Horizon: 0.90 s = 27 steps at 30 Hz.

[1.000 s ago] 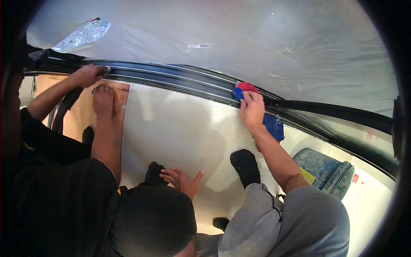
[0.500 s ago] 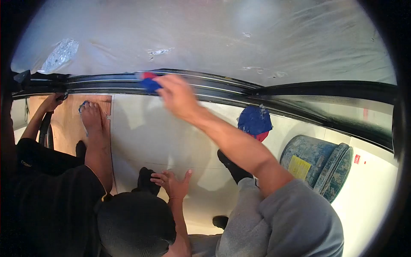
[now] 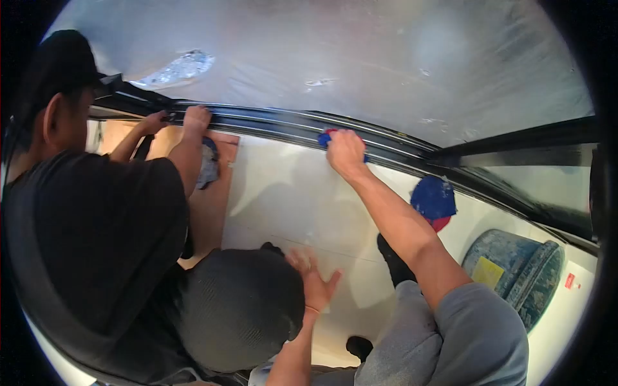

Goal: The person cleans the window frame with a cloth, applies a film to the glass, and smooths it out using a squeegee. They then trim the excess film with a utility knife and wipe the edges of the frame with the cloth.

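My right hand [image 3: 346,153] presses a red and blue cloth [image 3: 325,137] onto the black grooved frame rail [image 3: 277,125], with its fingers wrapped over the cloth. Lower down, over the pale floor [image 3: 283,199], my left hand [image 3: 314,283] is open with fingers spread and holds nothing. A second blue and red cloth [image 3: 432,198], with pale smears on it, lies beside the rail to the right of my right hand.
At the left a co-worker [image 3: 96,251] in a black shirt and cap has both hands at the rail. A grey cloth [image 3: 208,164] lies near their arm. A stained bucket [image 3: 508,270] lies at the right. Plastic sheeting [image 3: 360,58] hangs beyond the rail.
The view has shifted left. My right hand and its cloth have moved right along the rail. The co-worker has leaned in and put a second hand on the rail.
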### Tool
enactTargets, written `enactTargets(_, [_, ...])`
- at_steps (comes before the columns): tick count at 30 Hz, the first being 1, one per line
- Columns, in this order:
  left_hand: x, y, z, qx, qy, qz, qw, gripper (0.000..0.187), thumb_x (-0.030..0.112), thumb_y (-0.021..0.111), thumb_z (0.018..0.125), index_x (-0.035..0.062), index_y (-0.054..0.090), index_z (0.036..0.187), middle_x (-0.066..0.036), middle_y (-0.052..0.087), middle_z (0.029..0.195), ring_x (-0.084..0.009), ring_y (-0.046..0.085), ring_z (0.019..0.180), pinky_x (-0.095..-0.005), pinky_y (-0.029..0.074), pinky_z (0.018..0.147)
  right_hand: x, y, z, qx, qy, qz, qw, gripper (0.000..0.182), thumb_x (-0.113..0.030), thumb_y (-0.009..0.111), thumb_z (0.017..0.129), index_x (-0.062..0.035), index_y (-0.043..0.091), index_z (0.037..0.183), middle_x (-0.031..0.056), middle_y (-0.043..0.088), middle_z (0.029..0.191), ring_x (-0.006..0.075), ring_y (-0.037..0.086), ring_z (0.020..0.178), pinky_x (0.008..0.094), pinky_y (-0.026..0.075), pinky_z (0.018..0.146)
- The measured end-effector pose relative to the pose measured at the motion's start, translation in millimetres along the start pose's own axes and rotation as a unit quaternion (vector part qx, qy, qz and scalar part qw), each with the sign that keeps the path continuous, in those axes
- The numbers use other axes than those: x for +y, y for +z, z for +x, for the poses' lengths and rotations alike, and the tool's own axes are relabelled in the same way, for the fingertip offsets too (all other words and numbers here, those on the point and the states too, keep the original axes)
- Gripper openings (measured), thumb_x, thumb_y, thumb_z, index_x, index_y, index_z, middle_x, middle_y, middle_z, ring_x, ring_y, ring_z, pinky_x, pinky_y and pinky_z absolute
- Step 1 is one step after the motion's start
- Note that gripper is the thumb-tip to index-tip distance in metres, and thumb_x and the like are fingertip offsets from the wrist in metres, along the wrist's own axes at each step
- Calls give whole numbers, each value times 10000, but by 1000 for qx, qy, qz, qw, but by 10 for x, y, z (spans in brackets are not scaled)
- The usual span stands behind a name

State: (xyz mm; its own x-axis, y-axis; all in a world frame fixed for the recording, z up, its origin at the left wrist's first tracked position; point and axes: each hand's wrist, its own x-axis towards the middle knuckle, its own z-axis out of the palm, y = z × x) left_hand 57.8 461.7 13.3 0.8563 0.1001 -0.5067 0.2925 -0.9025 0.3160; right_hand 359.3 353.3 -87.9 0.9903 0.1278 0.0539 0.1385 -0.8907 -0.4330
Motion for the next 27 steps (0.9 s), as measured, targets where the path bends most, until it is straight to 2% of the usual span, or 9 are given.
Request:
enactTargets(6, [508,-779,-857,-89,133,1,987,558,321,634,917,-31,515,1333,-294,454,1417,-440,487,1286,-541,364,1101,-806,272,616,-57,93,417,902,330,-281,687,883,-78,735,1138,173,740,956,305,710,868,420,536,851])
enactTargets(8, [445,-729,-1001,-87,151,-42,984,333,227,631,894,-23,631,1115,-267,560,1283,-429,601,1115,-514,447,1016,-720,-72,386,29,69,333,940,376,-336,618,921,-74,707,1176,189,714,1040,332,686,942,424,527,867])
enactTargets(9, [395,-641,-1034,-81,155,-68,982,221,176,630,873,-18,674,969,-255,627,1178,-420,653,1003,-504,495,951,-573,-279,313,-21,-29,68,997,410,-354,549,975,-49,666,1221,188,703,1085,349,677,959,456,521,869])
enactTargets(11, [554,-739,-902,-102,124,-96,982,125,115,629,815,-5,649,784,-231,676,975,-406,671,881,-491,542,801,-79,-341,-39,15,-21,105,994,427,-370,518,1003,-56,644,1264,170,705,1077,319,676,983,461,526,855])
enactTargets(13, [711,-750,-740,-62,136,-132,980,98,105,635,780,13,667,787,-206,670,848,-382,676,843,-481,552,710,254,-760,-500,-89,135,433,887,422,-282,546,1002,-40,609,1342,111,697,1181,203,650,1050,352,489,950])
enactTargets(19, [859,-618,-439,127,123,-142,974,194,91,635,768,-11,723,908,-192,698,849,-374,694,846,-460,557,735,2423,-1013,-1094,-86,109,338,931,429,-248,540,1033,66,576,1324,198,602,1343,265,580,1197,358,429,1043])
enactTargets(22, [917,-632,-265,38,165,-167,971,173,101,659,752,-28,730,842,-205,704,853,-383,699,868,-453,559,769,1905,-1676,-1629,-49,-47,109,992,384,-214,598,1001,17,603,1307,176,716,1147,220,661,1086,337,477,966])
enactTargets(25, [956,-750,-345,70,171,-249,951,149,101,677,732,-35,726,768,-233,699,834,-393,700,879,-450,558,797,1033,-2297,-1983,-61,84,160,982,477,-304,623,988,-28,572,1374,198,677,1233,303,671,1084,370,432,1090])
enactTargets(27, [982,-868,-373,104,161,-302,934,142,107,685,722,-29,723,741,-254,691,813,-400,699,875,-455,556,811,1586,-2187,-1907,-40,20,189,981,438,-256,584,1012,41,575,1334,205,642,1277,277,624,1128,361,442,1043])
